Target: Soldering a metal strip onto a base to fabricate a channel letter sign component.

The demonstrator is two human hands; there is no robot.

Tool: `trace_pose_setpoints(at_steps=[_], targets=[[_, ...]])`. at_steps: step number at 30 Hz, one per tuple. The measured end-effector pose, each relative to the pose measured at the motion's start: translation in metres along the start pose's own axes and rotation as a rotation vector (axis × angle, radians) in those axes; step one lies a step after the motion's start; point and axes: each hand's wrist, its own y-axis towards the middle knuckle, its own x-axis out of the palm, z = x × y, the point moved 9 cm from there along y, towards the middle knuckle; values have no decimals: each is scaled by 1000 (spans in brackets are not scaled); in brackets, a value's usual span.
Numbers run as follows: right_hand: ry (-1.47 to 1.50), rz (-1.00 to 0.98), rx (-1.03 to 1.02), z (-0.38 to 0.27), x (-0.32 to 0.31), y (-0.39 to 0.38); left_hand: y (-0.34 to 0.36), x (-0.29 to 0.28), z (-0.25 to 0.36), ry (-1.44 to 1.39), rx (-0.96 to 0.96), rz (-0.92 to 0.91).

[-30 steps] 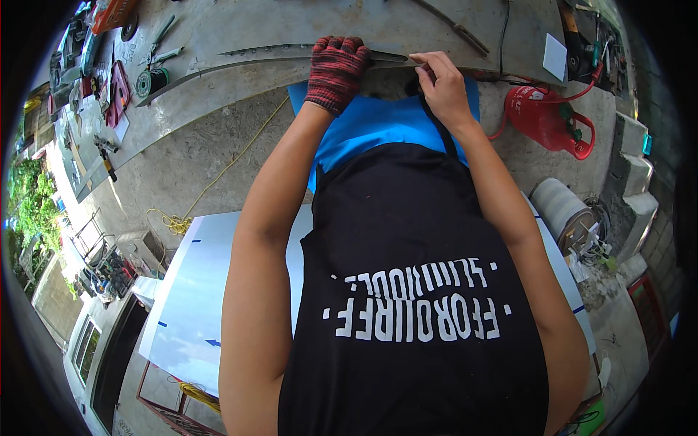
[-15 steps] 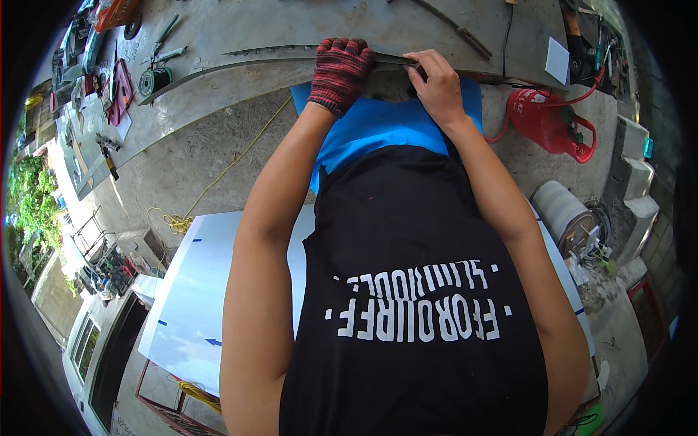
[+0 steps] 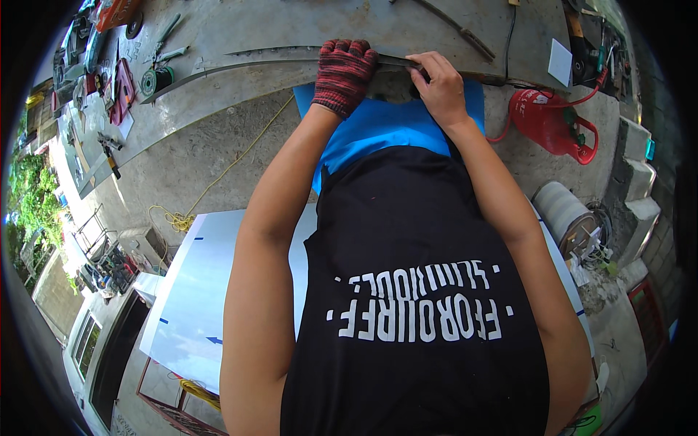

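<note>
A long, thin dark metal strip (image 3: pixel 273 51) with a row of small marks lies along the front edge of the worktable (image 3: pixel 291 22). My left hand (image 3: pixel 345 76), in a red and black knit glove, is closed over the strip, knuckles facing away from me. Just to its right, my bare right hand (image 3: pixel 441 87) pinches the strip's right end between thumb and fingers. Something dark shows under the right thumb, too small to make out. My palms hide the part of the strip beneath them.
Pliers (image 3: pixel 171 54), a green wire spool (image 3: pixel 156 80) and other tools crowd the table's left. A metal rod (image 3: pixel 465 35) and white card (image 3: pixel 560 62) lie right. A red gas cylinder (image 3: pixel 545 120) with hose stands right of me; a yellow cord (image 3: pixel 233 163) crosses the floor.
Both hands keep their hold on the strip. The whole view has shifted very slightly; nothing else has visibly moved.
</note>
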Motion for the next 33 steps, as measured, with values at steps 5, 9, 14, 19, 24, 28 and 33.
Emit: trace_pose_setpoints(at_steps=[5, 9, 14, 19, 24, 28, 33], targets=[[12, -25, 11, -1, -1, 0, -1, -2, 2, -3, -26, -3], [49, -21, 7, -1, -5, -3, -2, -1, 3, -12, -28, -2], [123, 31, 91, 7, -19, -17, -4, 0, 1, -22, -23, 19], [151, 0, 133, 20, -28, -39, -4, 1, 3, -41, -8, 20], [176, -56, 200, 32, -27, -52, -1, -6, 3, -58, -2, 70], [199, -52, 210, 34, -27, -45, 0, -3, 2, -57, -5, 39], [201, -34, 180, 30, -29, -38, 0, -2, 2, -73, -11, 22]])
